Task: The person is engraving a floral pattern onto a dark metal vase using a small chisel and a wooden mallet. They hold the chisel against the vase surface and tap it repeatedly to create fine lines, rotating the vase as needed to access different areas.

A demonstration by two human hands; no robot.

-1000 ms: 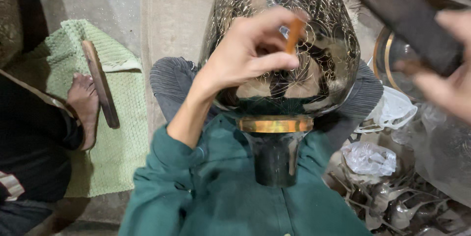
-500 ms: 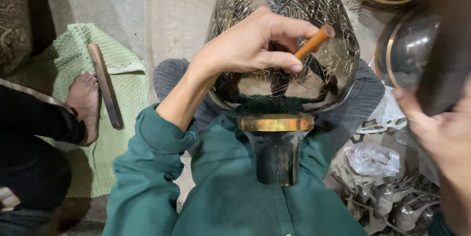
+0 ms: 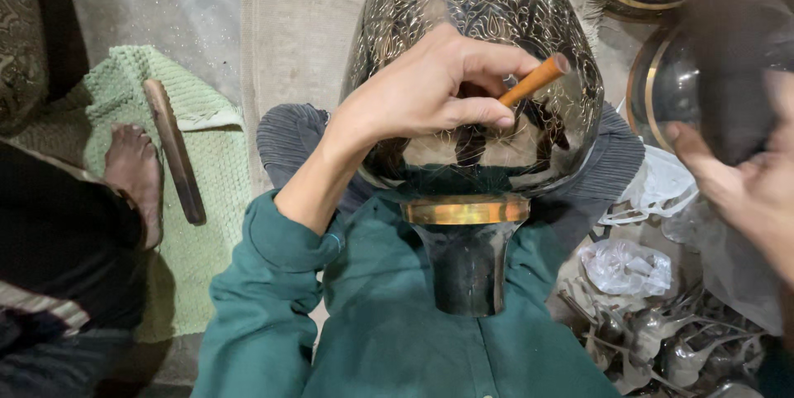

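A large dark metal vase [image 3: 488,1] with fine engraved patterns lies across my lap, its brass collar [image 3: 465,210] and dark neck pointing toward me. My left hand [image 3: 430,92] rests on the vase's belly and pinches a thin tool with an orange wooden handle [image 3: 533,81], which slants up to the right. At the right edge my right hand [image 3: 744,191] is blurred, its fingers curled around a dark blurred tool [image 3: 728,76] held off the vase.
Another person's bare foot [image 3: 132,175] and dark clothing are on a green mat [image 3: 207,257] at the left, beside a wooden stick [image 3: 174,150]. A round dark metal vessel [image 3: 662,84], a clear plastic bag [image 3: 628,266] and several small metal pieces [image 3: 662,348] crowd the right.
My left hand has turned the wooden-handled tool so it slants further up and right. My right hand with the dark tool has swung from the upper right down toward the right edge.
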